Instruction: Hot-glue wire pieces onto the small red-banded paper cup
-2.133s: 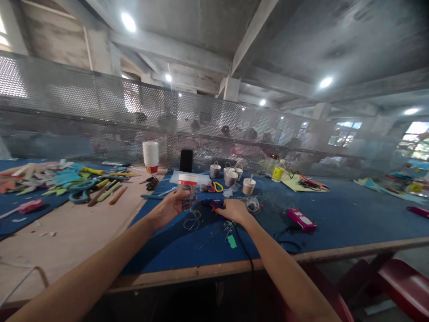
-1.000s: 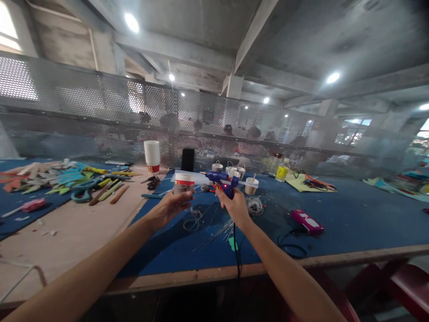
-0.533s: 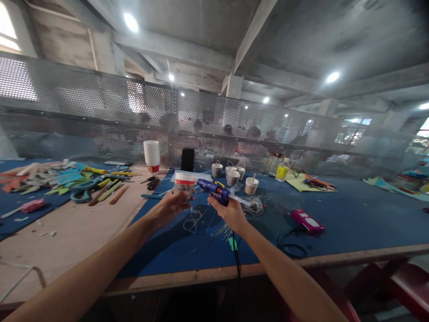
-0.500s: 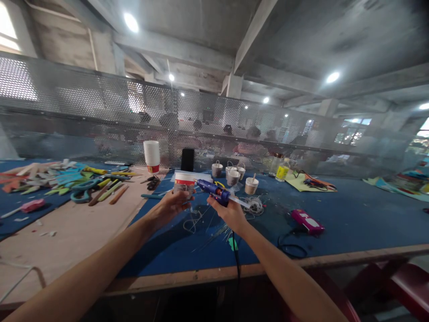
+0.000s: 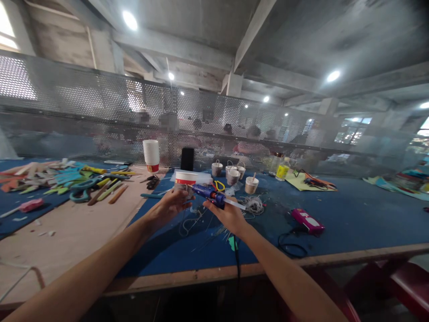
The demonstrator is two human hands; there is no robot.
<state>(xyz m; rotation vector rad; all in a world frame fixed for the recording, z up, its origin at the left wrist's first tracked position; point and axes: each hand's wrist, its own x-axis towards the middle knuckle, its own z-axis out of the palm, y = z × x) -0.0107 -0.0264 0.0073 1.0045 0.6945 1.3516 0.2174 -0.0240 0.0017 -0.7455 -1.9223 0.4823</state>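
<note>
Gripping a blue glue gun (image 5: pixel 210 195) at frame centre, the right hand (image 5: pixel 227 214) aims its nozzle at a paper cup (image 5: pixel 184 184) closed in the left hand (image 5: pixel 170 203), above the bench (image 5: pixel 335 219).

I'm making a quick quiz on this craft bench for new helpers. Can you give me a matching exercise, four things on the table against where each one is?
Things:
1. glue gun
2. paper cup
3. stack of white cups
4. pink tool

Places:
A. lying on the blue mat, right of both hands
B. in the right hand
C. standing at the back, by the mesh screen
D. in the left hand

Pairs: 1-B, 2-D, 3-C, 4-A
</note>
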